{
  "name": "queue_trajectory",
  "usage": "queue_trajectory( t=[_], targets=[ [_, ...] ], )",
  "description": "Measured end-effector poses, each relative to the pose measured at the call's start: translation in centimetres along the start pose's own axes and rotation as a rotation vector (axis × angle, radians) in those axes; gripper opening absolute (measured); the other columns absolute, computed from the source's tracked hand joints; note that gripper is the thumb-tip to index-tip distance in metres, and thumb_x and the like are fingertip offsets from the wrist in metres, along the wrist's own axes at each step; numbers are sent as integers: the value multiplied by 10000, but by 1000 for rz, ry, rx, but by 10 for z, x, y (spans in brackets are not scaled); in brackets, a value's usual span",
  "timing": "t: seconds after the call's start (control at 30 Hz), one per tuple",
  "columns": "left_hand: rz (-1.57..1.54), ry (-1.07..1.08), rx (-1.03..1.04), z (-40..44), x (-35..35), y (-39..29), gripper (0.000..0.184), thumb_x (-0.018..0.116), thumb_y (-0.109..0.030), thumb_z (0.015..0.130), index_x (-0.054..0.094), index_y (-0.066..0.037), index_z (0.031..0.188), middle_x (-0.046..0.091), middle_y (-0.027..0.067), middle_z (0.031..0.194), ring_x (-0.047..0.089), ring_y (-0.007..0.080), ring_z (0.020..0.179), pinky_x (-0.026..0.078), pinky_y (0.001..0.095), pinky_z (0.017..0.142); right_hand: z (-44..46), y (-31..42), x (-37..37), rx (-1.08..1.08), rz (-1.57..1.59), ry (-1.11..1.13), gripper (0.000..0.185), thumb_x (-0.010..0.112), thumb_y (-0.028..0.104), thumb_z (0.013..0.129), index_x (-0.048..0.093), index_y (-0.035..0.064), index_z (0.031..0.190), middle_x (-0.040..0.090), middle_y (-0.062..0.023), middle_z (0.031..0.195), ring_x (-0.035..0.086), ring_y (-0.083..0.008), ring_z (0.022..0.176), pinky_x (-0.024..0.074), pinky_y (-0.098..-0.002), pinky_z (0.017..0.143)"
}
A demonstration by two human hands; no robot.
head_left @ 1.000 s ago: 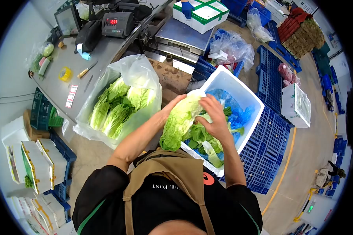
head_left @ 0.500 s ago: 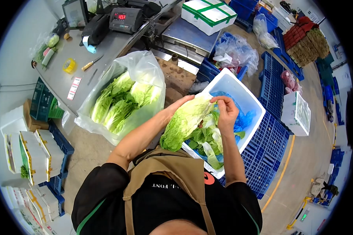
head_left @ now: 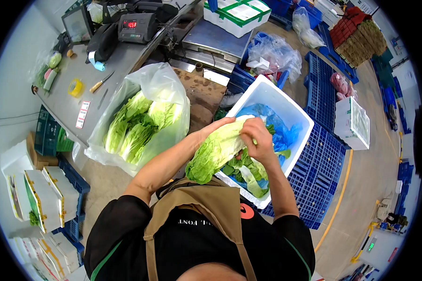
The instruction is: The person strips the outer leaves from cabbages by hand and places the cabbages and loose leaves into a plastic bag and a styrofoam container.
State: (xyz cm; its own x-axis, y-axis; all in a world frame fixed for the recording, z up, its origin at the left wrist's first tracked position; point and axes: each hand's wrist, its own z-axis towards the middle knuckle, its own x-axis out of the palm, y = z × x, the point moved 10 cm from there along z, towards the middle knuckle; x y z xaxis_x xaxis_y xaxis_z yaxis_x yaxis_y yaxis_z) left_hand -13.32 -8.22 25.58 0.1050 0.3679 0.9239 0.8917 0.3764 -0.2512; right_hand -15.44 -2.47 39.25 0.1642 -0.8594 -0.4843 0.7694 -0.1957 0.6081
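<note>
A pale green leafy cabbage lies tilted across my left hand, which holds it from the left and below; some of its fingers are hidden under the leaves. My right hand is closed at the right side of the cabbage, its fingertips pinching a leaf near the pale base. Below them is a white foam box with loose leaves and blue plastic inside. Several heads of cabbage fill a clear plastic bag to the left.
A grey table carries a scale display, yellow tape and a knife. Blue pallets lie right of the foam box. Ahead is a closed white box with green tape, with part of a blue glove at its edge.
My right hand moved from open fingers beside the cabbage to a pinch, lifted at its upper end, then came lower and closer. The cabbage shifted slightly left.
</note>
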Motion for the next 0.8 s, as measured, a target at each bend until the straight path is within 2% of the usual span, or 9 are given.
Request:
queue_trajectory(
  t=[0.17,0.2,0.3,0.43,0.53,0.63,0.67,0.73,0.8],
  targets=[
    [31,51,-28,6,2,7,665,420,-558,903,506,10,1238,630,305,981,663,420,811,560,455,692,-26,-59,-19,548,380,-356,86,554,27,912,563,-18,984,602,-68,903,573,-140,784,458,-242,721],
    [15,52,-44,6,3,9,672,418,-557,903,494,10,1255,623,311,996,658,430,828,555,460,710,-30,-67,-26,535,304,-401,119,522,88,954,550,-18,999,601,-61,903,552,-106,732,461,-243,637],
    [-35,58,-96,5,8,15,695,414,-554,903,456,11,1306,603,329,1042,642,459,877,541,476,764,-47,-98,-36,808,745,-756,108,532,104,949,542,1,981,593,-64,861,501,-103,610,416,-261,497],
    [-75,114,-80,3,5,15,715,389,-569,908,427,-10,1351,571,351,1099,621,489,910,505,503,831,-69,-150,-74,662,1252,-907,63,518,69,925,534,23,965,571,-83,827,353,-93,445,292,-247,400],
    [-114,217,11,0,3,9,724,362,-592,910,423,-33,1366,564,355,1111,616,499,900,489,511,846,-109,-183,-109,740,751,-811,169,537,105,906,556,14,1047,585,-104,835,462,-169,501,411,-308,469],
    [-127,237,110,-2,1,-2,737,324,-619,909,428,-51,1368,574,350,1095,617,495,878,489,506,833,-91,-134,-83,464,-825,-189,315,567,172,893,555,-7,1151,604,-161,968,598,-257,748,502,-371,657],
    [-119,215,127,-1,-2,-5,743,310,-627,909,431,-54,1367,577,346,1089,618,491,869,491,502,828,-74,-117,-68,546,-697,-145,432,607,223,873,534,-16,1225,567,-198,1139,573,-303,1043,491,-396,826],
    [-96,201,149,3,-3,-8,759,290,-645,904,438,-58,1361,589,335,1061,623,476,852,495,491,814,-70,-111,-35,812,-36,-173,444,653,217,849,544,-20,1209,517,-209,1234,577,-300,1055,503,-369,802],
    [-65,211,151,10,-1,-7,781,276,-667,892,448,-60,1353,604,317,1019,628,455,837,499,478,798,-29,-61,-17,604,-8,-121,434,656,175,845,537,-10,1219,550,-200,1180,603,-306,983,513,-356,768]
  ],
)
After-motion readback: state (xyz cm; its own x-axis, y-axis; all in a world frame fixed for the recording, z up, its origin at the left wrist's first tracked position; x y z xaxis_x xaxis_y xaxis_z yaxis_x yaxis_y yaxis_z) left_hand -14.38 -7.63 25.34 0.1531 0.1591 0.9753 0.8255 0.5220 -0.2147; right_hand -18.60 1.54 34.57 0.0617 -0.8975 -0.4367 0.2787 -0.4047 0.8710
